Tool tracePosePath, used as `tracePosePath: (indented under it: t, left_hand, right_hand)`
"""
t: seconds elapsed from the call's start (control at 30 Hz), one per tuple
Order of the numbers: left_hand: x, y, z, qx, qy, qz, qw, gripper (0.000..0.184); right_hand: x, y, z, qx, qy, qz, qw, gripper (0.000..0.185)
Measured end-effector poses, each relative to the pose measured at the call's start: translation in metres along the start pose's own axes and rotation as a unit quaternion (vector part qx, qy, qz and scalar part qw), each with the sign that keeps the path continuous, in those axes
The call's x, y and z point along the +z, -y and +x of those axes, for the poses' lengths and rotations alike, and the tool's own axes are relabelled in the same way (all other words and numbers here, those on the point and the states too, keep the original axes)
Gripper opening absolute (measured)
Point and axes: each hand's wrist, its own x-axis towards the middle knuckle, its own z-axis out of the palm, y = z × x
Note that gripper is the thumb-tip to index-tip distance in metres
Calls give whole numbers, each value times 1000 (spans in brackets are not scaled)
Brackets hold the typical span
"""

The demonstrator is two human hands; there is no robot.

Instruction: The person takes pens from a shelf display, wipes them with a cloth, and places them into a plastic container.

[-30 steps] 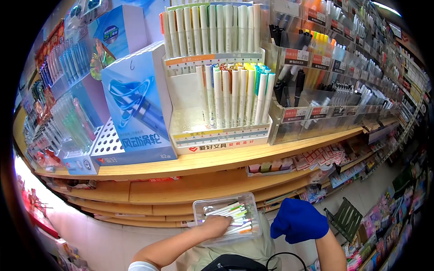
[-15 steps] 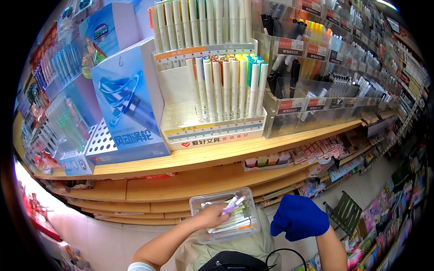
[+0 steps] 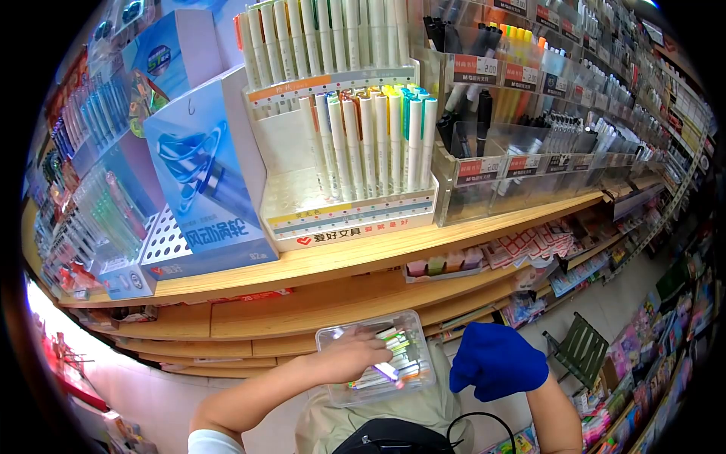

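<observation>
My left hand (image 3: 354,356) is closed around a white marker with a purple band (image 3: 386,371), its end sticking out below the fingers toward the lower right. Slight blur hides whether a second marker is in the grip. Under the hand, a clear plastic box (image 3: 426,362) rests on my lap and holds several white markers with coloured ends. To the right of the box, blue fabric (image 3: 499,362) covers my right hand completely, in a rounded, balled shape. Whether it is a glove or a cloth is unclear, and the fingers are hidden.
A wooden shelf (image 3: 363,257) carries a marker display (image 3: 355,231) with two tiers of white markers. Left of it stands a blue cardboard display (image 3: 200,166), and to the right clear pen racks (image 3: 476,170). A green folding stool (image 3: 578,349) stands at the right.
My left hand has shifted slightly up and left over the box. The marker in it now points down to the right instead of up. The blue-covered right hand has barely moved.
</observation>
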Motion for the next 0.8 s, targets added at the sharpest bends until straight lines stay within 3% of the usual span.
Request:
tracePosePath:
  t: [0.1,0.2,0.33,0.47,0.5,0.63,0.8]
  left_hand:
    - [2,-1,16,131,-20,89,987,23]
    - [17,5,26,217,31,143,965,22]
    - [47,16,35,313,16,126,941,10]
    - [40,18,39,391,115,233,883,15]
    - [39,16,41,375,160,245,880,19]
    - [51,27,37,346,38,229,909,23]
    - [-14,6,28,184,101,222,952,26]
  right_hand:
    - [0,0,0,-5,7,1,1000,20]
    - [1,-1,-2,-7,12,-7,1000,21]
    - [6,-1,-7,32,-1,18,999,26]
    - [8,-1,-4,32,-8,17,999,32]
    - [9,-2,-4,27,-7,21,999,32]
    - [13,-9,-11,46,-5,55,997,31]
    - [-2,-16,-6,47,44,-3,998,26]
